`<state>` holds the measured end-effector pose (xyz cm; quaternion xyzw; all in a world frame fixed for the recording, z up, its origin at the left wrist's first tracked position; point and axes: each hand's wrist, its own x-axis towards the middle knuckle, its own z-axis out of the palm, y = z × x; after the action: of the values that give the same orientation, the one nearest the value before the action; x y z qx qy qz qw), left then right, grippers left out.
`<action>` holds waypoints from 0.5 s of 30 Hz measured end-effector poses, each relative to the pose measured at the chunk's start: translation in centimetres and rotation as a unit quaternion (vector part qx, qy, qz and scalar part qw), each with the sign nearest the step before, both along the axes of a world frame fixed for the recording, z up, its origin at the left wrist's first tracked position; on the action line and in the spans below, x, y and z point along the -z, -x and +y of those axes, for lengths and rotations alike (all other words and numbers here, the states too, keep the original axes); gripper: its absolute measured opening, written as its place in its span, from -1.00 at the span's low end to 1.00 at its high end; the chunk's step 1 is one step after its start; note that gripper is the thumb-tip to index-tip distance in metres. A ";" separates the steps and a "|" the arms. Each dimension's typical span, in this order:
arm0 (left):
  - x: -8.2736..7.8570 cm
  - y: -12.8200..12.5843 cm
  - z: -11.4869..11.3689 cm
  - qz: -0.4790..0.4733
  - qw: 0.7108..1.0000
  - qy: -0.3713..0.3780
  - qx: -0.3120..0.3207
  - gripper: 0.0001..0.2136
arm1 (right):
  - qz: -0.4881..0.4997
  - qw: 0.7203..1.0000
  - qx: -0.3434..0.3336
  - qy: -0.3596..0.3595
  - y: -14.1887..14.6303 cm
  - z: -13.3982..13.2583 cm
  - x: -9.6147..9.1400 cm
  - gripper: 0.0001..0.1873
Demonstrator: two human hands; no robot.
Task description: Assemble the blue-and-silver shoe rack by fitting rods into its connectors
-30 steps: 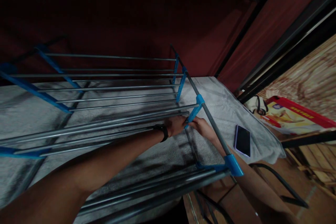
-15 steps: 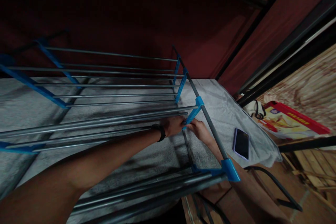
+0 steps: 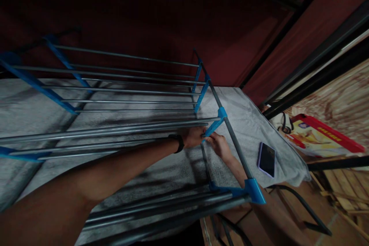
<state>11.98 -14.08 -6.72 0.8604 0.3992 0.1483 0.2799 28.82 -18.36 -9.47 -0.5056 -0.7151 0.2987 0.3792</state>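
Note:
A rack of grey metal tubes with blue plastic brackets lies on its side across a grey cloth. My left hand (image 3: 196, 136), with a black band at the wrist, reaches through the rack from the left. Its fingers are closed around the end of a metal tube (image 3: 86, 146), at the lower end of a blue bracket (image 3: 215, 126). From the other side, my right hand (image 3: 219, 145) pinches that same bracket low down. The right forearm passes beneath the grey side tube (image 3: 236, 142). The fingers partly hide where tube and bracket meet.
A phone (image 3: 266, 160) in a purple case lies on the grey cloth (image 3: 245, 103) at right. Beyond it are a red-and-yellow package (image 3: 319, 134) and wooden slats (image 3: 346, 184). A blue corner piece (image 3: 255, 191) sits near my right forearm. A dark red wall stands behind.
The view has shifted slightly, so the rack sits a little differently in the picture. Both hands stay at the same bracket, with hardly any visible movement.

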 end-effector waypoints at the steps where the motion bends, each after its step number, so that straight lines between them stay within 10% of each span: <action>1: 0.2 0.0 0.1 -0.002 1.000 -0.003 0.005 -0.90 | -0.007 1.000 0.006 -0.003 0.0 -0.1 0.1 -0.61; 15: 0.9 2.1 -2.1 0.107 0.983 -0.137 0.052 -0.67 | -0.132 0.990 0.052 -0.001 -1.7 -0.2 3.4 -0.63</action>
<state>9.93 -16.22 -7.64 0.9210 0.3578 0.0937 0.1223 30.51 -18.58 -12.84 -0.5770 -0.7315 0.2088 0.2972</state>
